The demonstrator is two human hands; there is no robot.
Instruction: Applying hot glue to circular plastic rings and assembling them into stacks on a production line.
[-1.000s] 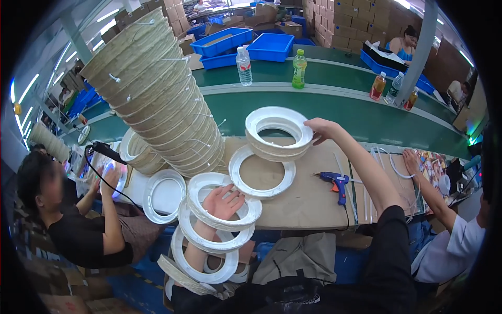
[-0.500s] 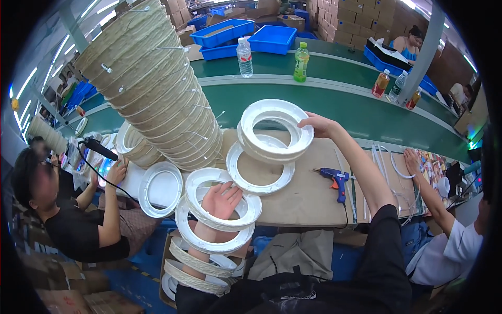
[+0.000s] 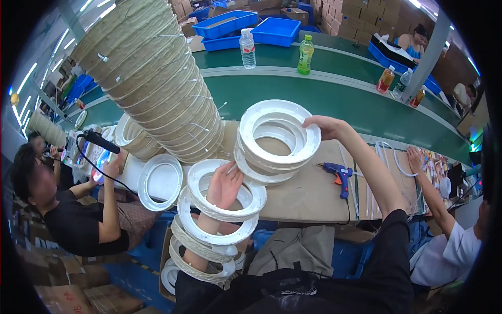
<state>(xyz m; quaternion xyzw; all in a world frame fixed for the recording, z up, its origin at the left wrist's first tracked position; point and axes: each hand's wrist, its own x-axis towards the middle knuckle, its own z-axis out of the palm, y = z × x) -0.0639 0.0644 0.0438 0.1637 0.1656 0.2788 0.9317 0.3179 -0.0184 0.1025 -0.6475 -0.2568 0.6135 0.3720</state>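
My right hand [image 3: 325,126] is closed on the right rim of a white ring [image 3: 252,123] with a pale textured side. Under it are other rings, the lowest partly hidden, above the brown board [image 3: 282,204]. My left hand [image 3: 226,187], palm up with fingers stretched out, has its fingertips by the left edge of this stack; whether they touch it I cannot tell. Several white rings [image 3: 196,201] hang round my left wrist and forearm, one below another. To the right, a blue glue gun [image 3: 341,178] lies on the board.
A tall leaning stack of cream textured rings [image 3: 157,89] stands at the left, beside a loose white ring [image 3: 160,183]. Behind the board runs a green conveyor [image 3: 345,102] with bottles [image 3: 305,55] and blue trays [image 3: 275,32] beyond. Co-workers sit left and right.
The held ring has moved slightly right and sits more closely over the ring below. My left hand has moved up, nearer the stack, with the rings still round its arm.
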